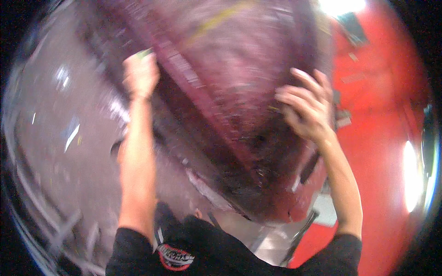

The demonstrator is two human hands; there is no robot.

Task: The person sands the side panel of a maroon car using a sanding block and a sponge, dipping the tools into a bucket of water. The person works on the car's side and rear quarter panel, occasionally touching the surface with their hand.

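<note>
In front of me spreads a large maroon panel, smeared by motion, with a ridge or strip running slantwise across it. It looks like a vehicle body part, though I cannot tell which. My left hand is closed in a fist at the panel's left side. A small greenish thing shows at the top of that fist, too blurred to name. My right hand lies on the panel's right part, fingers spread and slightly bent, and I see nothing held in it.
A yellow strip crosses the panel's upper part. Bright red surface fills the right side, with a long bright light near the rim. Greyish surface with glints lies left. A dark bar stands below the panel's lower right end.
</note>
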